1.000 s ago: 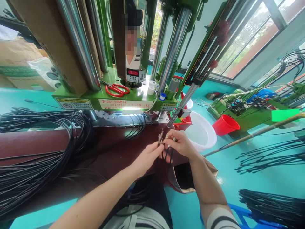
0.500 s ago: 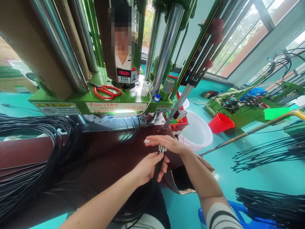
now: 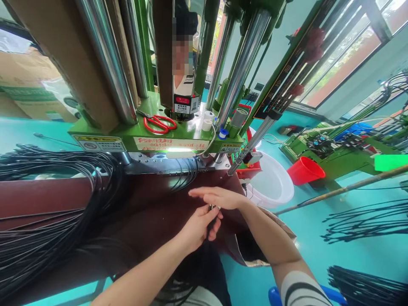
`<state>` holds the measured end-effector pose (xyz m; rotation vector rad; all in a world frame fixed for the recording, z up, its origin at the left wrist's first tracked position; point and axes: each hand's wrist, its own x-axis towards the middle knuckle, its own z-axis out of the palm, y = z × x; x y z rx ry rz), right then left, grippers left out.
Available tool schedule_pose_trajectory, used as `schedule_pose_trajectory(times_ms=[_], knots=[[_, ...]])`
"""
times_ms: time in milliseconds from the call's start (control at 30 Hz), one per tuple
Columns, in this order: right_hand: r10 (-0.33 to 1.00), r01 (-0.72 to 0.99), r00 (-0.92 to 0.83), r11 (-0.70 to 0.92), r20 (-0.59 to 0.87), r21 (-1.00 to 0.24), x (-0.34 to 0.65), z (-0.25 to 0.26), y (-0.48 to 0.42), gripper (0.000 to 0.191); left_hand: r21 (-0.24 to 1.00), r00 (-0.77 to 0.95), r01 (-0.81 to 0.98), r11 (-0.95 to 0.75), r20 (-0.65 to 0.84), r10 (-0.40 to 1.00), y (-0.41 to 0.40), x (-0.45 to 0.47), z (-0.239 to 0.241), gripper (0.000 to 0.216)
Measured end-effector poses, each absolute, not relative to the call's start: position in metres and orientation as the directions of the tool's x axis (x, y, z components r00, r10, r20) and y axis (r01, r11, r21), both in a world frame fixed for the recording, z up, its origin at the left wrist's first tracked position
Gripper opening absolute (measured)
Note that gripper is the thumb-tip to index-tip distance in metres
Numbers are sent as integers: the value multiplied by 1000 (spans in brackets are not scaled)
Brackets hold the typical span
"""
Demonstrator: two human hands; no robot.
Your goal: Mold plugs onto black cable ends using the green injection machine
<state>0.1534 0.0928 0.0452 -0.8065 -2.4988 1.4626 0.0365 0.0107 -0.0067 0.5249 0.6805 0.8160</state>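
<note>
The right hand (image 3: pixel 223 198) has gone from fingering single tips (image 3: pixel 214 207) to lying flat over them, fingers straight and together; the work seems to have turned to patting the whole bundle (image 3: pixel 210 228). The left hand (image 3: pixel 200 224) has its grip pinched round that bundle, in front of the press (image 3: pixel 127 134), its cables too hidden to count. One pair of scissors (image 3: pixel 153 120) lies on the press; one coil (image 3: pixel 110 178) sits front left of it, one tub (image 3: pixel 288 187) right, one red bucket (image 3: pixel 306 171) farther right.

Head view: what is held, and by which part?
The left hand grips black cables near their metal ends; the right hand, flat over them, holds nothing visible.
</note>
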Motion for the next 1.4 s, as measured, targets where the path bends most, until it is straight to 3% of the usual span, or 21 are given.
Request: schedule_pose_trajectory(times_ms=[67, 133, 233, 300, 433, 567, 667, 733, 800, 900, 1033, 1400], knots=[[702, 494, -711, 470, -29, -732, 150, 29, 108, 39, 672, 391, -511, 536, -374, 841, 14, 27, -8, 30], [839, 714, -538, 501, 74, -489, 147, 11, 125, 38, 695, 297, -522, 494, -395, 870, 16, 16, -11, 32], [890, 870, -451, 455, 65, -192, 142, -8, 145, 44, 735, 218, -504, 453, -400, 890, 14, 5, -14, 33], [892, 878, -452, 449, 17, -165, 139, -10, 149, 43, 750, 185, -497, 436, -399, 898, 11, 2, -15, 34], [862, 855, -494, 459, -112, -242, 140, 6, 135, 33, 780, 162, -467, 416, -387, 908, 5, -1, -15, 35], [820, 833, -515, 408, -252, -375, 157, 15, 99, 10, 823, 131, -413, 390, -370, 920, 2, -3, -13, 33], [822, 745, -424, 77, -380, -662, 173, 10, 65, 13, 857, 132, -348, 382, -358, 924, 2, 1, -12, 31], [821, 493, -359, -237, -444, -837, 180, 5, 44, 18, 881, 154, -285, 377, -347, 925, 3, 8, -13, 31], [850, 219, -306, -375, -428, -901, 182, 0, 29, 18, 904, 186, -214, 370, -334, 924, 5, 16, -14, 30], [915, -9, -221, -348, -338, -937, 181, -7, 19, 30, 924, 231, -128, 359, -325, 917, 9, 30, -13, 28], [950, -90, -185, -272, -253, -958, 179, -16, 19, 34, 928, 255, -73, 366, -337, 906, 12, 39, -11, 27], [971, 104, -179, -143, -160, -984, 179, -14, 13, 35, 944, 273, -7, 329, -314, 909, 13, 38, -17, 26]])
